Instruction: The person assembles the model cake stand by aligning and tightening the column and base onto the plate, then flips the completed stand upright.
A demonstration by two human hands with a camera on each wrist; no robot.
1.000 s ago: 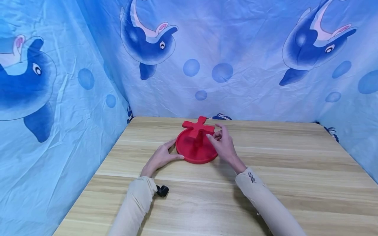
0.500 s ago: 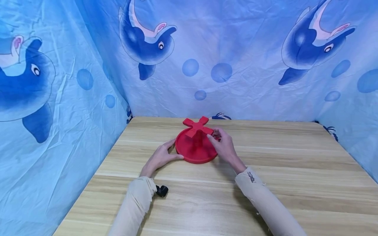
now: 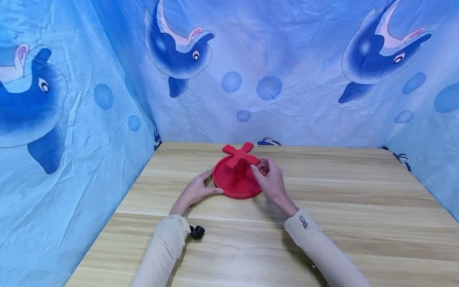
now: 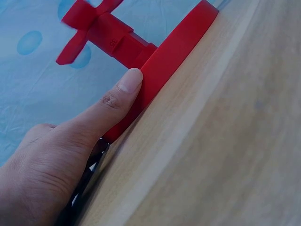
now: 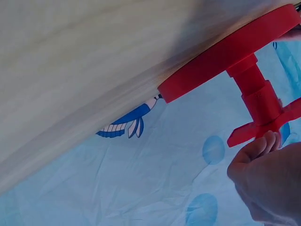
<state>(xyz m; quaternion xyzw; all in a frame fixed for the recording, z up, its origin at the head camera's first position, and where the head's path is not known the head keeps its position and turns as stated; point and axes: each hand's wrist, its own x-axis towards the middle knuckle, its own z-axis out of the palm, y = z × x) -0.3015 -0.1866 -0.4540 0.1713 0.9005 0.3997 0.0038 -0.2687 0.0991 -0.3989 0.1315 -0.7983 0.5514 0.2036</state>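
A red round base [image 3: 239, 195] with a raised rim lies on the table. From its middle rises a thick red post [image 5: 262, 101], topped by a four-armed cross-shaped handle [image 3: 238, 152]. My left hand [image 3: 195, 190] grips the base at its left edge, the thumb pressed on the rim wall in the left wrist view and the other fingers behind. At the handle's near right arm, my right hand [image 3: 272, 178] pinches with thumb and curled fingers. In the right wrist view these fingers [image 5: 256, 148] overlap the handle and hide that arm.
The wooden table [image 3: 340, 191] spreads out around the base. Blue cloth [image 3: 294, 111] printed with dolphins and bubbles hangs at the back and both sides. A small black device [image 3: 197, 232] sits at the left wrist.
The cross-shaped handle has turned clockwise as seen from above, mostly in the first half second. My right fingers closed in on its arm and drew slightly toward me. The left hand stayed put.
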